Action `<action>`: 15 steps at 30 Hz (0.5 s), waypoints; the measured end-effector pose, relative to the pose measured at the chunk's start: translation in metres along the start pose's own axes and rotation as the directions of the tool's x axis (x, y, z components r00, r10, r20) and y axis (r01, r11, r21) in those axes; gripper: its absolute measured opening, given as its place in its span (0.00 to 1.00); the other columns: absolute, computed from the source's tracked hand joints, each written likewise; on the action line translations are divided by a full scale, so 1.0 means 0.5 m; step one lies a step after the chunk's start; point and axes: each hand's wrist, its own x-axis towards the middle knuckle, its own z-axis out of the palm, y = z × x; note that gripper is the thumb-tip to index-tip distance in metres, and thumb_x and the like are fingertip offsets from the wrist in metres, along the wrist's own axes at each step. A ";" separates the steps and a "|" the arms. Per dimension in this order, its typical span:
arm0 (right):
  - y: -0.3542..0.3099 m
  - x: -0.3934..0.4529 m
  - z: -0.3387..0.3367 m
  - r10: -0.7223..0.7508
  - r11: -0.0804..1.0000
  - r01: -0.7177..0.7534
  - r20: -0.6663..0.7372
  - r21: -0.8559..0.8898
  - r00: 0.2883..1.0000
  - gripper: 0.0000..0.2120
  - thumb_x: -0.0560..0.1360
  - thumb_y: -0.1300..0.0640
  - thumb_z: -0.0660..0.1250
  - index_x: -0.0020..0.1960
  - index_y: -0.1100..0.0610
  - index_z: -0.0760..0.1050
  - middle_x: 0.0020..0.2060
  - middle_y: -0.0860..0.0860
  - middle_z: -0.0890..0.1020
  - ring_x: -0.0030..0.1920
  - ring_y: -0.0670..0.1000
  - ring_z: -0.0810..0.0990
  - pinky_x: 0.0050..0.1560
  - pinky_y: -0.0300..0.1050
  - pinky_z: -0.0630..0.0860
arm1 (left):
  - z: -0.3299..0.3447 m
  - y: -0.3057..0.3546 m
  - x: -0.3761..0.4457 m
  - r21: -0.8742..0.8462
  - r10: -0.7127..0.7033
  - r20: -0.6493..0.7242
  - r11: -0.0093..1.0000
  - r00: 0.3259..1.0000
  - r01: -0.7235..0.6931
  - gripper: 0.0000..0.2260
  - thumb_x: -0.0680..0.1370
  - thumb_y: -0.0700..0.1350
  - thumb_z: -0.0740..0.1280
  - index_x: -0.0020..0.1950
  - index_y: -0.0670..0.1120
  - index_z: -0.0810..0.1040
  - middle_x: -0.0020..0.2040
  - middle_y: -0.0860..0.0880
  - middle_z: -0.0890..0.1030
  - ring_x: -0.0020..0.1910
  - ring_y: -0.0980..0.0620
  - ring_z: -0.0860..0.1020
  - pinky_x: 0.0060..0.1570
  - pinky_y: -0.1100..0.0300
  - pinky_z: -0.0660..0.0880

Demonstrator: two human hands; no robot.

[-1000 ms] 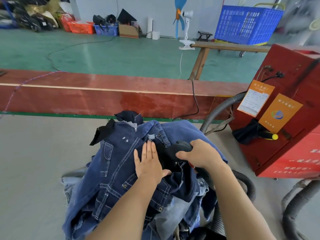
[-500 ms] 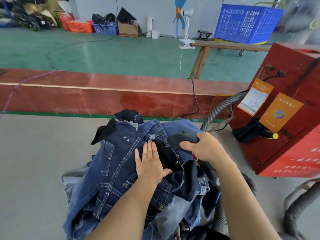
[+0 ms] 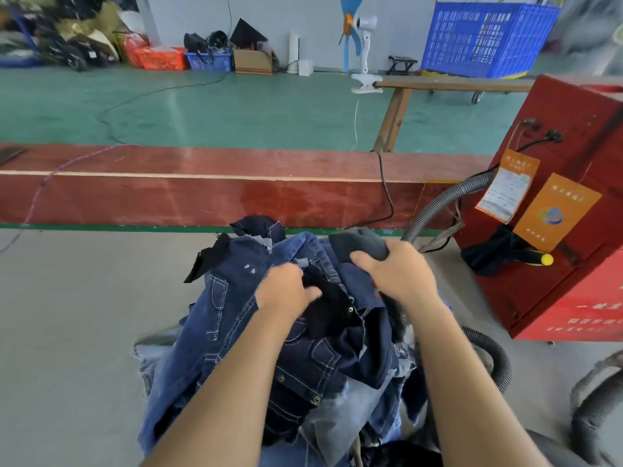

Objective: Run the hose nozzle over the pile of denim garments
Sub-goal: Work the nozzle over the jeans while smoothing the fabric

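Mid-pass: right hand grips the hose nozzle at the far top edge of the denim pile, left hand clutches the top garment's fabric, near side looks not yet covered.

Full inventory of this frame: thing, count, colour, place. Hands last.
denim pile: one heap, dark to light blue, centre of the grey floor
hose nozzle: 1, dark grey, on the pile's far right
ribbed hose: grey, runs from the nozzle side to the red machine; more loops lower right
red machine: 1, right, two orange tags on it
red platform: 1, long, across the middle
blue crate: 1, far right
clip fan: 1, white with blue blades, on the wooden bench
small baskets: orange and blue, by the far wall
left hand: on the denim, fingers curled
right hand: grips the nozzle
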 end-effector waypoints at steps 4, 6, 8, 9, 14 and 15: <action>0.016 -0.018 -0.035 0.007 0.995 0.003 0.099 -0.096 0.995 0.16 0.72 0.42 0.69 0.40 0.54 0.70 0.34 0.49 0.77 0.39 0.54 0.77 0.35 0.46 0.68 | -0.050 -0.017 -0.005 0.150 -0.172 0.079 0.976 0.982 0.159 0.31 0.68 0.65 0.73 0.59 0.44 0.73 0.58 0.47 0.79 0.55 0.44 0.78 0.44 0.55 0.72; 0.018 -0.029 -0.036 0.030 0.986 0.003 0.201 -0.166 0.979 0.18 0.72 0.41 0.69 0.37 0.54 0.67 0.31 0.50 0.77 0.36 0.53 0.77 0.35 0.46 0.70 | -0.032 -0.023 -0.016 0.183 -0.216 0.201 0.967 0.956 0.180 0.37 0.66 0.69 0.71 0.62 0.43 0.71 0.57 0.48 0.77 0.57 0.45 0.77 0.46 0.56 0.71; 0.017 -0.032 -0.026 0.051 0.965 0.021 0.267 -0.261 0.962 0.19 0.71 0.41 0.69 0.40 0.54 0.68 0.30 0.48 0.77 0.35 0.51 0.77 0.33 0.44 0.68 | -0.006 -0.030 -0.019 0.172 -0.222 0.185 0.966 0.957 0.191 0.36 0.65 0.72 0.70 0.58 0.44 0.72 0.51 0.50 0.77 0.54 0.47 0.77 0.46 0.57 0.71; 0.015 -0.031 -0.016 0.057 0.948 0.035 0.276 -0.315 0.959 0.18 0.72 0.40 0.69 0.43 0.54 0.69 0.31 0.47 0.76 0.36 0.51 0.76 0.32 0.44 0.67 | 0.004 -0.030 -0.020 0.172 -0.223 0.152 0.965 0.963 0.196 0.36 0.64 0.72 0.70 0.57 0.45 0.71 0.52 0.50 0.78 0.55 0.47 0.77 0.48 0.56 0.72; -0.002 -0.024 0.049 0.010 0.937 0.050 0.170 -0.346 0.985 0.20 0.74 0.41 0.66 0.56 0.57 0.73 0.42 0.51 0.78 0.48 0.56 0.79 0.38 0.45 0.68 | 0.041 -0.024 -0.017 0.232 -0.254 0.087 0.945 0.963 0.229 0.43 0.63 0.71 0.71 0.65 0.43 0.65 0.64 0.45 0.76 0.64 0.44 0.73 0.57 0.52 0.70; -0.007 -0.021 0.057 0.004 0.952 0.041 0.147 -0.303 0.989 0.20 0.75 0.41 0.66 0.55 0.57 0.73 0.44 0.52 0.80 0.48 0.56 0.80 0.38 0.45 0.68 | 0.042 -0.025 -0.016 0.225 -0.250 0.089 0.948 0.964 0.225 0.43 0.63 0.71 0.72 0.65 0.43 0.65 0.64 0.45 0.76 0.64 0.44 0.73 0.57 0.52 0.70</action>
